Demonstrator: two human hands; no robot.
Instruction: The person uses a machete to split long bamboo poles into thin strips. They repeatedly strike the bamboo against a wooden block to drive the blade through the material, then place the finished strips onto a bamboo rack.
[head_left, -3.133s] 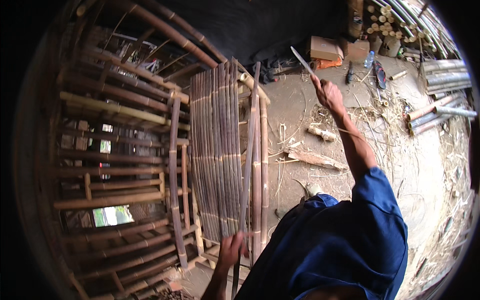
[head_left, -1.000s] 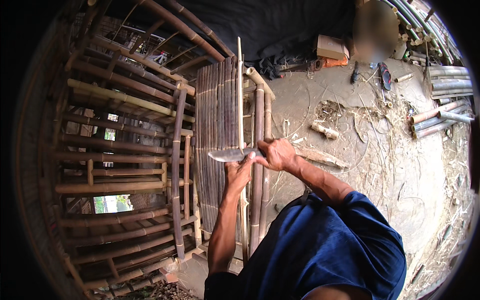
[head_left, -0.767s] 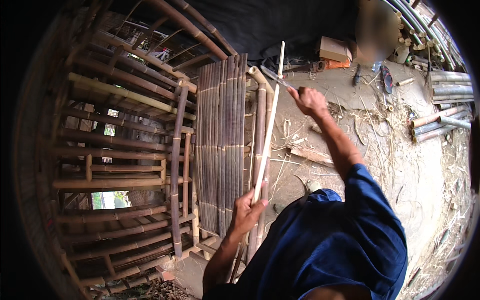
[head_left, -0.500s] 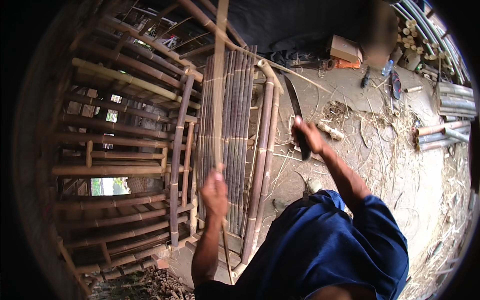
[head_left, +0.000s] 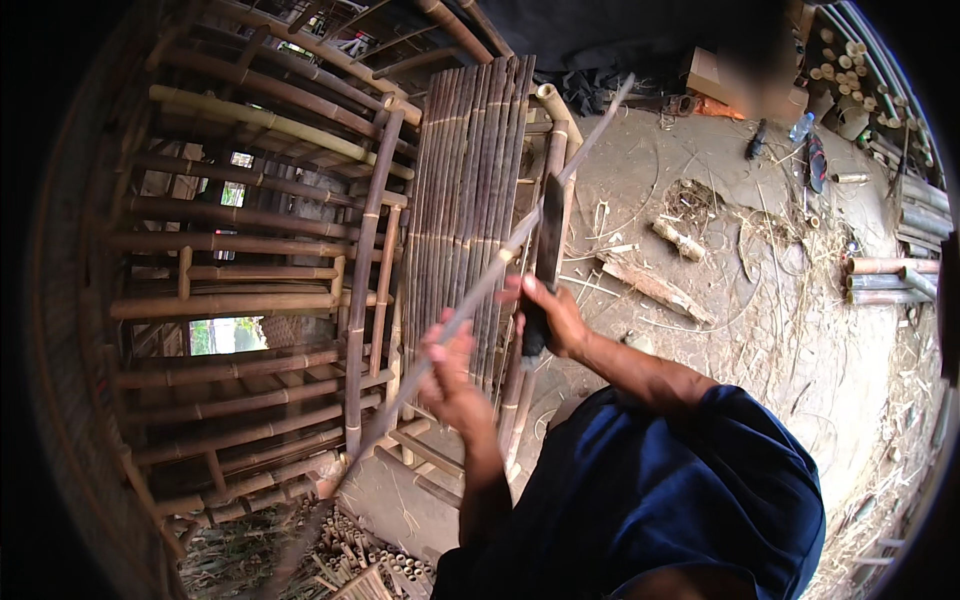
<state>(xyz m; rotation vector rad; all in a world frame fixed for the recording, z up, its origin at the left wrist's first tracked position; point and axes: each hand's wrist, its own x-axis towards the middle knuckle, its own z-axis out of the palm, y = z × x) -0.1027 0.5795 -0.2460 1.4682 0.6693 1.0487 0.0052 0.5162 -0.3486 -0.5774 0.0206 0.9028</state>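
A long, thin bamboo strip [head_left: 505, 255] slants across in front of me, from far right to near left, its lower end smeared by motion. My left hand [head_left: 455, 380] has its fingers loosely around the strip near the middle. In my right hand [head_left: 562, 318] is a machete [head_left: 548, 228], held by its dark handle with the blade pointing away from me. The fingertips of that hand come close to the strip; whether they touch it I cannot tell. Below both hands lies a panel of dark bamboo slats [head_left: 460, 180].
Bamboo frames with many rails [head_left: 240, 243] stand on the left. Bamboo scraps [head_left: 655, 290] and shavings litter the floor at right. Farther back are a cardboard box [head_left: 705, 72], a plastic bottle [head_left: 801, 127] and stacked bamboo poles [head_left: 890, 280]. Cut bamboo pieces [head_left: 380, 560] lie at the near left.
The strip has swung from nearly upright to a slant. My right hand has brought the machete leftward, close to the strip. My left hand has shifted slightly right, its grip looser.
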